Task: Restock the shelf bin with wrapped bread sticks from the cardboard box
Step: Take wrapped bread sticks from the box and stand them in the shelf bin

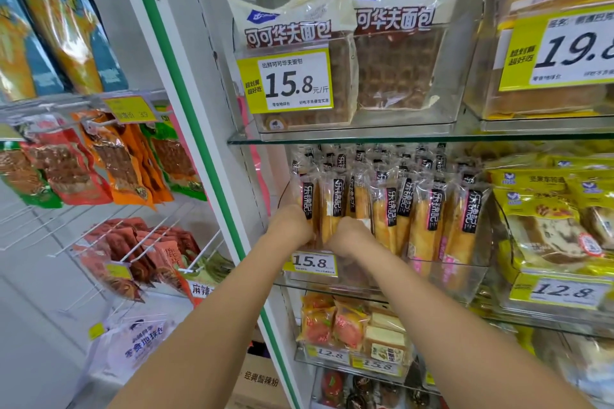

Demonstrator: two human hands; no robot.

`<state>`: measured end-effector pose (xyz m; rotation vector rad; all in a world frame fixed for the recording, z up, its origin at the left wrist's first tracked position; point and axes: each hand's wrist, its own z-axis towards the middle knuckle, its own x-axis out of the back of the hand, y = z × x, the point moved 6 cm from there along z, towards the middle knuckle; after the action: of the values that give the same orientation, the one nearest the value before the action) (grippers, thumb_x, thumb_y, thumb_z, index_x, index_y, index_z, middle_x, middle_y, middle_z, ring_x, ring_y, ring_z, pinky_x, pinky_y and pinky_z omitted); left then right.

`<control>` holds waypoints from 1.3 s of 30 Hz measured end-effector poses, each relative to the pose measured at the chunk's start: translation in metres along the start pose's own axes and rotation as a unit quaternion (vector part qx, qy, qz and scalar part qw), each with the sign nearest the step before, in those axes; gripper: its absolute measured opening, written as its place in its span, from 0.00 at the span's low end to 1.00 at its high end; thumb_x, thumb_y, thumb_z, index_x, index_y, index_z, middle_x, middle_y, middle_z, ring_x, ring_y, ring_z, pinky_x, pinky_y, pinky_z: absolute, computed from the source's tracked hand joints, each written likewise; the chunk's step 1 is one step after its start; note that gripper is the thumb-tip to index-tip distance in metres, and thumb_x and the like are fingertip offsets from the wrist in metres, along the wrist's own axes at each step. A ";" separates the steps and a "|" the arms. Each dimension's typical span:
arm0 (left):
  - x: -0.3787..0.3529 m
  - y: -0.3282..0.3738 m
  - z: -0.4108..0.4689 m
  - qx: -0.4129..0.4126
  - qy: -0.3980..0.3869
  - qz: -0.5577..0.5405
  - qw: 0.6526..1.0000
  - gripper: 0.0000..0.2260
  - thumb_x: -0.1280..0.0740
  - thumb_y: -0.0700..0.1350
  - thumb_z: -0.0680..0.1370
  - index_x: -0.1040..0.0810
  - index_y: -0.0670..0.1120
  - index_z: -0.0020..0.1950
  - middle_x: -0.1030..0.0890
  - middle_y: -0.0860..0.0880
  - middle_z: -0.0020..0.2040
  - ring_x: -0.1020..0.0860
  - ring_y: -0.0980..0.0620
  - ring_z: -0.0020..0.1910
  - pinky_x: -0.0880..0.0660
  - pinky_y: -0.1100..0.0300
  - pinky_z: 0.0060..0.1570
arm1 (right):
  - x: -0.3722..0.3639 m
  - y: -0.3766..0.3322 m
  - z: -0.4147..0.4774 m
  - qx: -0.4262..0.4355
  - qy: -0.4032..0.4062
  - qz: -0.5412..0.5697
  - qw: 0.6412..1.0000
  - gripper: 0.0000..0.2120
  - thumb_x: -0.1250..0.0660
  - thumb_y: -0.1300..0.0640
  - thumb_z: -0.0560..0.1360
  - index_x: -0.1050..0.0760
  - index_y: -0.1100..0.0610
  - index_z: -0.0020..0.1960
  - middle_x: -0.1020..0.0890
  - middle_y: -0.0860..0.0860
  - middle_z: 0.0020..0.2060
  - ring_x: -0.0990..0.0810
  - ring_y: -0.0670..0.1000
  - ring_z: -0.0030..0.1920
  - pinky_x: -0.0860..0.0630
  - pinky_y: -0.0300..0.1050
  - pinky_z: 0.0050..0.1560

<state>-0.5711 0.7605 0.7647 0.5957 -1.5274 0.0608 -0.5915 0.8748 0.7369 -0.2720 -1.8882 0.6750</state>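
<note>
Two bare forearms reach up from the bottom of the view into the bread shelf. Left hand [290, 224] is pressed against the leftmost pack in the row, fingers tucked out of sight behind the wrappers, so I can't tell its grip. Right hand [349, 236] sits just beside it, knuckles bunched, fingers curled round the lower end of a pack. The wrapped bread sticks [422, 219] stand upright and tightly packed, black labels forward, filling the clear shelf bin [448, 279] several rows deep. A yellow 15.8 price tag [312, 263] hangs on the bin's front, right under the hands. Above, on the glass shelf [332, 138], sit waffle bread packs [395, 53].
</note>
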 end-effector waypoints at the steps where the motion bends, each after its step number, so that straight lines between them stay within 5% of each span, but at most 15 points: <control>1: 0.006 0.002 0.000 -0.001 0.008 0.005 1.000 0.10 0.31 0.43 0.72 0.22 0.39 0.50 0.19 0.43 0.46 0.20 0.45 0.46 0.26 0.58 0.41 | -0.001 -0.001 -0.001 0.008 -0.012 -0.004 1.000 0.16 0.35 0.50 0.77 0.25 0.64 0.53 0.19 0.58 0.53 0.17 0.58 0.49 0.20 0.48 0.49; 4: 0.024 0.001 0.003 0.006 0.079 0.017 0.997 0.11 0.31 0.46 0.74 0.22 0.40 0.51 0.19 0.43 0.47 0.20 0.43 0.47 0.24 0.56 0.43 | -0.002 -0.002 -0.002 0.022 -0.015 -0.027 0.999 0.26 0.43 0.39 0.78 0.27 0.64 0.54 0.19 0.60 0.50 0.17 0.58 0.48 0.22 0.47 0.47; 9: 0.020 -0.003 -0.002 0.015 0.076 0.122 0.989 0.15 0.35 0.42 0.76 0.27 0.42 0.63 0.21 0.42 0.57 0.21 0.42 0.54 0.23 0.51 0.49 | -0.008 -0.001 -0.001 0.012 -0.025 -0.080 0.996 0.27 0.46 0.43 0.80 0.29 0.64 0.64 0.24 0.59 0.63 0.22 0.59 0.58 0.26 0.46 0.52; 12: 0.014 -0.009 -0.015 0.030 0.066 0.121 0.990 0.10 0.35 0.42 0.77 0.24 0.41 0.57 0.20 0.43 0.56 0.21 0.43 0.53 0.24 0.53 0.46 | -0.004 -0.002 -0.006 0.012 -0.009 -0.107 0.994 0.25 0.45 0.43 0.80 0.28 0.63 0.63 0.23 0.59 0.61 0.21 0.58 0.56 0.26 0.46 0.52; 15: 0.022 -0.011 -0.040 -0.003 0.126 0.073 0.989 0.08 0.37 0.42 0.77 0.22 0.40 0.51 0.18 0.43 0.49 0.20 0.42 0.47 0.25 0.54 0.43 | 0.015 -0.003 -0.026 0.060 0.105 -0.087 0.989 0.21 0.43 0.44 0.79 0.23 0.61 0.52 0.18 0.56 0.47 0.20 0.56 0.45 0.24 0.45 0.43; 19: 0.010 -0.008 -0.106 -0.185 0.193 -0.102 0.958 0.08 0.37 0.48 0.78 0.26 0.47 0.56 0.21 0.55 0.40 0.21 0.51 0.37 0.25 0.57 0.39 | 0.032 0.017 -0.077 0.179 0.274 0.082 0.941 0.17 0.41 0.44 0.79 0.23 0.55 0.44 0.19 0.50 0.33 0.20 0.50 0.35 0.23 0.48 0.38; 22: -0.049 -0.022 -0.142 -0.215 0.114 -0.188 0.952 0.04 0.35 0.49 0.77 0.26 0.51 0.50 0.26 0.54 0.29 0.25 0.56 0.29 0.28 0.57 0.34 | 0.011 0.059 -0.103 0.198 0.284 0.147 0.927 0.20 0.41 0.42 0.78 0.27 0.54 0.34 0.28 0.47 0.22 0.28 0.47 0.25 0.30 0.45 0.32; 27: -0.195 -0.060 -0.173 -0.175 -0.045 -0.199 0.963 0.04 0.35 0.51 0.77 0.27 0.54 0.44 0.33 0.52 0.24 0.31 0.55 0.25 0.33 0.57 0.31 | -0.081 0.152 -0.121 0.134 0.214 0.051 0.966 0.25 0.43 0.42 0.79 0.40 0.52 0.27 0.37 0.48 0.20 0.36 0.48 0.24 0.39 0.45 0.29; 32: -0.338 -0.109 -0.186 -0.087 -0.159 -0.181 0.967 0.13 0.34 0.49 0.77 0.32 0.55 0.34 0.34 0.55 0.23 0.32 0.59 0.24 0.37 0.69 0.27 | -0.201 0.282 -0.110 -0.027 0.091 -0.008 0.995 0.20 0.42 0.45 0.79 0.39 0.47 0.31 0.32 0.45 0.24 0.29 0.48 0.28 0.32 0.45 0.34; 36: -0.443 -0.150 -0.186 -0.028 -0.231 -0.133 0.964 0.13 0.36 0.50 0.78 0.34 0.55 0.35 0.33 0.58 0.28 0.22 0.52 0.41 0.39 0.68 0.34 | -0.303 0.399 -0.099 -0.163 0.007 -0.045 0.986 0.04 0.42 0.54 0.74 0.34 0.45 0.42 0.23 0.48 0.34 0.21 0.53 0.38 0.22 0.48 0.40; 39: -0.506 -0.172 -0.182 -0.004 -0.244 -0.122 0.962 0.18 0.34 0.51 0.76 0.40 0.54 0.31 0.34 0.56 0.26 0.23 0.51 0.39 0.39 0.67 0.38 | -0.357 0.456 -0.089 -0.201 -0.019 -0.043 0.978 0.05 0.39 0.60 0.76 0.34 0.51 0.44 0.26 0.47 0.32 0.27 0.45 0.33 0.30 0.32 0.31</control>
<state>-0.3723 0.8499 0.2443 0.8307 -1.9129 -0.3027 -0.4187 1.1036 0.2255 -0.4342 -2.0522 0.2352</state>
